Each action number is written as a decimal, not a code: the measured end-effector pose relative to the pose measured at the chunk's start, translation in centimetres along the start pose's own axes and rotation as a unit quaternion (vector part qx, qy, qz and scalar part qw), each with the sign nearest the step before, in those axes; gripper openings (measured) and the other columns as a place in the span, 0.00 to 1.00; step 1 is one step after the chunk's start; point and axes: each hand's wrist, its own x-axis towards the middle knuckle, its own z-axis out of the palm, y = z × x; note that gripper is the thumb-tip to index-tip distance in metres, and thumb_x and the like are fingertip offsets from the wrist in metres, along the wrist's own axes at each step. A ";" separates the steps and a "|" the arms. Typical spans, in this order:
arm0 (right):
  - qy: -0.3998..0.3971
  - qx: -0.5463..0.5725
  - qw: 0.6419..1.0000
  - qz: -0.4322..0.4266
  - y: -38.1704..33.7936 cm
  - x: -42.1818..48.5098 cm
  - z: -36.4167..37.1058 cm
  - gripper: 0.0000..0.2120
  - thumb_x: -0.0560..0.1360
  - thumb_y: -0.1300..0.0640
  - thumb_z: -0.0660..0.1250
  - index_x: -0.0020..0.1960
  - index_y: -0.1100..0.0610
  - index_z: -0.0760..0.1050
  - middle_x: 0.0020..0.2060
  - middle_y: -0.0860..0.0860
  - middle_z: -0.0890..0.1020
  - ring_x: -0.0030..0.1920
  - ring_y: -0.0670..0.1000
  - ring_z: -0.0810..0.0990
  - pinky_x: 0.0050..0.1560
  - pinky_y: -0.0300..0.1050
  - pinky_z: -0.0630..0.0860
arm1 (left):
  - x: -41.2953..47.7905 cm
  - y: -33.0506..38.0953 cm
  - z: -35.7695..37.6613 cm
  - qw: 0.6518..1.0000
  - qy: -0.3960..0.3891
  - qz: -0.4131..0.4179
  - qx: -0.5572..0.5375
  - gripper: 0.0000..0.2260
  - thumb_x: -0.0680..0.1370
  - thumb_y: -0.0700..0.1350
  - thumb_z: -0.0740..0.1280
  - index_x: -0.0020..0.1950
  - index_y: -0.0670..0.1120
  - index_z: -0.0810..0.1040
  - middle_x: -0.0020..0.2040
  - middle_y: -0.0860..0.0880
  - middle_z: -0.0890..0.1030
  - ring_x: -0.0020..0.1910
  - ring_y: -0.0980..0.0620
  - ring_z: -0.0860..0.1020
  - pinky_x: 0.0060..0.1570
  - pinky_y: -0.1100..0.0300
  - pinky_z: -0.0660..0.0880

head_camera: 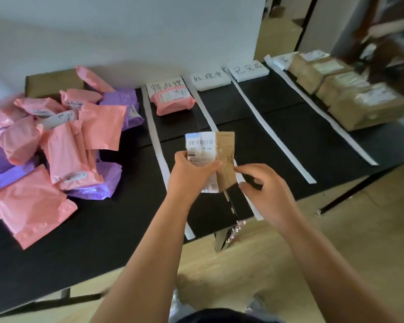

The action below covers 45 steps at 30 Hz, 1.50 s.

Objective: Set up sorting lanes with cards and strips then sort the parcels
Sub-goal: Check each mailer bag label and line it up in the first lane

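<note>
My left hand (190, 174) grips a small brown cardboard parcel (224, 148) with a white shipping label, held upright above the black table (103, 229). Just to its right, my right hand (264, 185) has its fingers curled, with a fingertip at the parcel's right edge. Four white paper strips, such as one strip (273, 134), mark lanes on the table. White cards with handwritten characters sit at the lane heads: first card (166, 86), second card (209, 78), third card (248, 68). A pink parcel (173, 101) lies in the first lane.
A heap of pink and purple mailer bags (56, 141) covers the table's left part, with a cardboard box (54, 82) behind it. Several brown boxes (350, 94) stand in the far right lane. Wooden floor lies below the table's front edge.
</note>
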 end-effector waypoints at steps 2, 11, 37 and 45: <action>0.026 0.007 0.999 0.018 2.1 -0.1 -3.5 0.17 0.78 0.57 0.69 0.65 0.44 0.76 0.58 0.36 0.76 0.57 0.34 0.74 0.58 0.32 0.72 | -0.7 0.8 3.4 0.998 -0.001 0.041 0.050 0.37 0.67 0.56 0.79 0.71 0.53 0.64 0.60 0.56 0.74 0.49 0.59 0.74 0.35 0.67 0.66; 0.047 -0.009 0.997 0.055 8.4 0.9 -15.3 0.29 0.76 0.52 0.72 0.74 0.43 0.66 0.68 0.43 0.73 0.66 0.42 0.72 0.63 0.43 0.74 | -3.2 4.4 15.5 0.927 -0.005 0.221 0.302 0.41 0.67 0.57 0.76 0.75 0.57 0.60 0.62 0.55 0.71 0.60 0.53 0.72 0.62 0.47 0.75; 0.034 -0.073 0.992 0.095 21.6 25.3 -24.4 0.48 0.68 0.56 0.79 0.76 0.41 0.52 0.68 0.47 0.71 0.67 0.47 0.73 0.56 0.47 0.79 | 17.3 15.1 29.2 0.964 0.014 0.195 0.178 0.41 0.71 0.51 0.77 0.77 0.56 0.58 0.75 0.53 0.63 0.75 0.54 0.61 0.67 0.56 0.62; -0.051 -0.056 0.992 0.096 26.1 37.1 -24.3 0.51 0.71 0.58 0.76 0.80 0.44 0.46 0.73 0.49 0.66 0.70 0.46 0.68 0.57 0.40 0.71 | 25.2 17.1 32.5 0.997 -0.028 0.062 0.030 0.19 0.76 0.47 0.73 0.60 0.64 0.71 0.53 0.64 0.78 0.52 0.66 0.77 0.45 0.69 0.75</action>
